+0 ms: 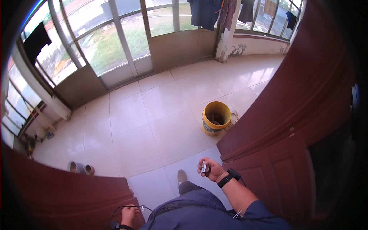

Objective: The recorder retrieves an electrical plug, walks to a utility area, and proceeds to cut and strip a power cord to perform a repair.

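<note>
My right hand (211, 169) is raised in front of my body, its fingers closed around a small box-like object (206, 168). That object looks whitish on one face and dark on the other; its exact kind is unclear. Low at my left side hangs my left hand (129, 214), fingers curled in, with nothing visible in them. It is close to the edge of the dark red left door (96, 195). A thin black cable with a clip (143, 207) runs beside it.
A yellow bucket (207, 127) with something dark inside stands ahead, beside the dark red right door (264, 161). Grey pots (76, 167) sit beyond the left door. Pale floor tiles (134, 134) lead to the windows (99, 46). Clothes (206, 13) hang there.
</note>
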A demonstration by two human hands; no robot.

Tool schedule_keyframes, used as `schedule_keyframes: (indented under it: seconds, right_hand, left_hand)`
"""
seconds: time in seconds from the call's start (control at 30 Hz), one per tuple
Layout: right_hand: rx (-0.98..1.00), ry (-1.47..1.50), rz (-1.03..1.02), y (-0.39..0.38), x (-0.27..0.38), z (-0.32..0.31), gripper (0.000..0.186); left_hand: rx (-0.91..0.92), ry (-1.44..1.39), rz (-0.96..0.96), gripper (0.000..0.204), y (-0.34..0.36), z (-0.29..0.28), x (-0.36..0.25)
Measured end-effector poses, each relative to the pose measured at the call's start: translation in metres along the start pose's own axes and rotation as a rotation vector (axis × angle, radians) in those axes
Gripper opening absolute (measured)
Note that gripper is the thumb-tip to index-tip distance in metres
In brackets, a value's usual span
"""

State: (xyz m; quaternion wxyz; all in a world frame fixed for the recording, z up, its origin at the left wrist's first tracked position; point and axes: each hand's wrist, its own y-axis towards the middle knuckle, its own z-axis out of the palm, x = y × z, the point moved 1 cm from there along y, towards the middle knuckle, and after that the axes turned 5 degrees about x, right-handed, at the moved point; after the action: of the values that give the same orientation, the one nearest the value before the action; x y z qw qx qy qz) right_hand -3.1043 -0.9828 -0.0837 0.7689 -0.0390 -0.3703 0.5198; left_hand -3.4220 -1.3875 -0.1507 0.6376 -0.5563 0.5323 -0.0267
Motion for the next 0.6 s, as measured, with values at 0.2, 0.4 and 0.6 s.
schedule_keyframes:
  seconds: [0.2,0.4,0.6]
  right_hand:
    - [-0.125,0.094,-0.084,0.130,0.129,0.011,0.025]
    - [-0.117,0.293,-0.352,0.228,0.284,0.048,0.038]
    - [-0.157,0.411,-0.536,0.308,0.404,0.028,0.035]
  left_hand:
    - [0.198,0.345,-0.084,0.046,0.058,0.057,-0.133]
    - [0.208,0.729,0.142,0.034,0.213,0.083,-0.216]
    - [0.284,0.469,-0.009,0.027,0.342,0.186,-0.445]
